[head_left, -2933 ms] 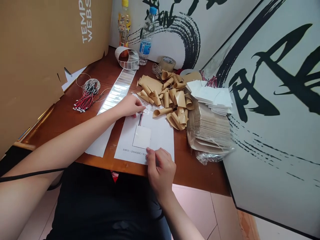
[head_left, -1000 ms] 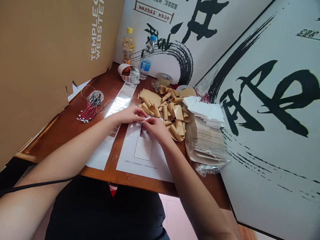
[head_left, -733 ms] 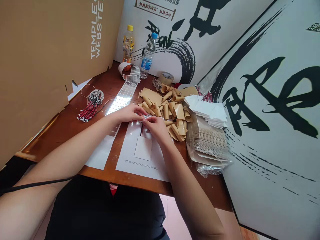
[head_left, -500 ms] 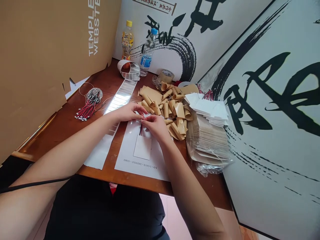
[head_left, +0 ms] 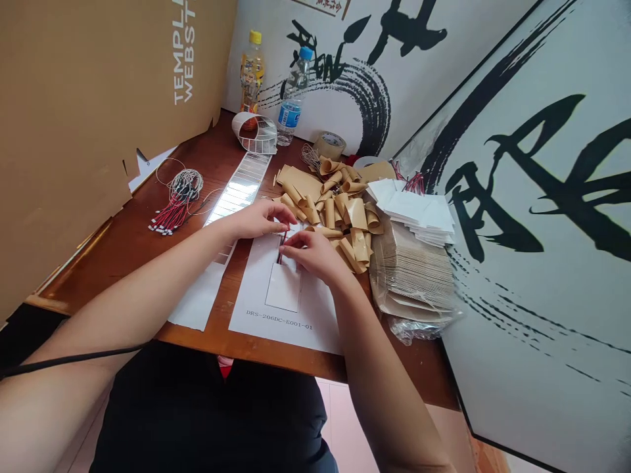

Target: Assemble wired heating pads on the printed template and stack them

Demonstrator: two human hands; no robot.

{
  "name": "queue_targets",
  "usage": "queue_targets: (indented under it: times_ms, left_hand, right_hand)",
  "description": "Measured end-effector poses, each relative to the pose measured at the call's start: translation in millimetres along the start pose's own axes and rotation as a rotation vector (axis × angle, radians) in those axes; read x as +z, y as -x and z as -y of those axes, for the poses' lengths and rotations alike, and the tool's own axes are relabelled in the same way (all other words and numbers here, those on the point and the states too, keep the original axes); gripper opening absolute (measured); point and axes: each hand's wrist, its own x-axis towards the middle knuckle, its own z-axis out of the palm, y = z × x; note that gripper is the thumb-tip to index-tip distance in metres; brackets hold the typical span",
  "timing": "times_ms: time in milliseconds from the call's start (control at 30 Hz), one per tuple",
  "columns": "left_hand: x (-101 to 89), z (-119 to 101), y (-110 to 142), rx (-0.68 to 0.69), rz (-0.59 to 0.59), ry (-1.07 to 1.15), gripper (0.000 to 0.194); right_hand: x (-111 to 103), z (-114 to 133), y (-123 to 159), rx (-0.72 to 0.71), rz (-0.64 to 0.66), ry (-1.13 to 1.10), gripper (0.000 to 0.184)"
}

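Observation:
A thin dark red-and-black wire lead (head_left: 284, 238) runs upright over a printed white sheet (head_left: 256, 295). Its upper end is pinched between the thumb and fingers of my left hand (head_left: 261, 220). Lower down, the closed fingertips of my right hand (head_left: 313, 255) hold the same lead. Below the lead lies a white rectangle (head_left: 283, 288) with a thin dark outline; I cannot tell whether it is a pad or printed. The lead's far end is partly hidden by my fingers.
Left of the sheet lie a label strip (head_left: 241, 184) and a bundle of wire leads (head_left: 180, 197). Curled brown paper pieces (head_left: 340, 210) sit behind my right hand, beside a bagged stack of cards (head_left: 414, 263). Two bottles (head_left: 290, 105) stand at the back; a cardboard box (head_left: 98, 98) borders the left.
My fingertips, close together before, have parted. The right hand has slid down and right along the lead, and more of the lead shows between the hands. The view has shifted slightly.

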Motion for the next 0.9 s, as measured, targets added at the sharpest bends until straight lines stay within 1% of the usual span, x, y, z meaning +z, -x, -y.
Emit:
queue_targets:
  times_ms: [167, 267, 400, 567, 667, 733, 800, 900]
  left_hand:
    - [0.5, -9.6, 5.5, -0.008, 0.019, 0.061, 0.018]
    - [1.4, -15.1, 7.5, -0.026, 0.036, 0.142, 0.020]
    - [1.1, -19.1, 9.3, -0.043, 0.051, 0.239, 0.027]
    - [-4.3, -17.6, 11.3, -0.071, 0.059, 0.213, 0.036]
    - [-5.6, -12.2, 10.6, -0.116, 0.060, 0.176, 0.043]
    - [-4.3, -7.6, 9.2, -0.149, 0.081, 0.145, 0.047]
    - [-2.2, -3.5, 7.9, -0.169, 0.124, 0.105, 0.046]
    - [-0.9, -0.5, 6.6, -0.170, 0.196, 0.018, 0.037]
  right_hand:
    - [-2.7, 4.6, 20.3, -0.002, 0.104, 0.142, 0.021]
    - [0.1, 7.4, 22.5, -0.006, 0.148, 0.218, 0.026]
    - [1.7, 9.6, 20.5, -0.023, 0.154, 0.307, 0.031]
    - [0.8, 11.1, 15.9, -0.032, 0.204, 0.351, 0.028]
    - [-0.1, 12.5, 12.0, -0.035, 0.229, 0.364, 0.029]
    - [-1.2, 14.1, 10.4, -0.038, 0.241, 0.376, 0.028]
    - [-2.8, 16.2, 10.4, -0.042, 0.249, 0.393, 0.026]
    - [-5.0, 19.3, 12.4, -0.055, 0.258, 0.420, 0.023]
